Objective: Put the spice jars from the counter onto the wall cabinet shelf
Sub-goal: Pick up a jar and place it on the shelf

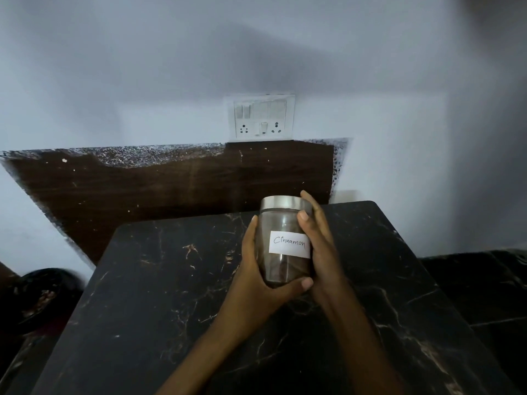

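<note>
Glass jar held betw both hands, approx upright. Left hand cups the lower left side: fingers gone round the back, thumb curled across the bottom front edge. Right hand wraps the right side: thumb pressed on the front glass just under the lid, fingers round the far side, one fingertip showing past the lid's right rim. Both hands are curled round it, neither one spread.

Steel lid on top, brushed metal, seated. White paper label on the front, handwritten "Cinnamon". Dark brown contents in the lower part, seen thru the glass; can't tell what form.

Jar is over the far right part of the counter, near its back edge. Can't tell if the base touches the top or hangs just above it. Counter = black marble-look slab w/ pale brown and white veins, rounded back corners. Both forearms come in bare from the bottom of view.

Behind the counter: dark brown wood-grain panel flat on the wall, top edge speckled w/ white paint. Above its right end, a white switchboard, switches up top, two sockets below. Wall is pale bluish white, w/ a broad soft shadow across the upper middle.

Right of the counter and lower down, another black veined surface. Bottom left, a dark round object, blurred, can't ID.
</note>
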The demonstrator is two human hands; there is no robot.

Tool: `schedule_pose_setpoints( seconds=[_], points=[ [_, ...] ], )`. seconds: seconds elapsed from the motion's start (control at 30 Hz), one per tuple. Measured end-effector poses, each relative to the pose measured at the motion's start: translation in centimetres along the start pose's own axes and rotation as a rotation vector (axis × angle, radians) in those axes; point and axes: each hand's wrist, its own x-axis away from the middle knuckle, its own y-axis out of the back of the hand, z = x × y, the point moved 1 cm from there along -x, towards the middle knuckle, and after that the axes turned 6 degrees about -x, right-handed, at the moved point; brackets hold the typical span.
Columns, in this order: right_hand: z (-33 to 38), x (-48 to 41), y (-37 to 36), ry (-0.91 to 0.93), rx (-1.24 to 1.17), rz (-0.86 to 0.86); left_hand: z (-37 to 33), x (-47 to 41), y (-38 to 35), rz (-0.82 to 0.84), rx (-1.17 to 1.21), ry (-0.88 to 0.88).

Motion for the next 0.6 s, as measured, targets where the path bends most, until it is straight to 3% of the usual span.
schedule_pose_setpoints(
  seconds=[0.3, 0.47, 0.6],
  points=[
    [1.0, 0.2, -0.5, 0.019, 0.114, 0.023, 0.2, -0.4, -0.1, -0.007, 0.051, -0.039],
    [1.8, 0.4, -0.4, -0.014, 0.044, 0.032, -1.0, -1.3, 0.5, -0.044, 0.11, -0.078],
    [2.5, 0.4, -0.2, 0.072, 0.049, 0.019, -2.6, -2.4, 1.4, -0.062, 0.138, -0.131]
  ],
)
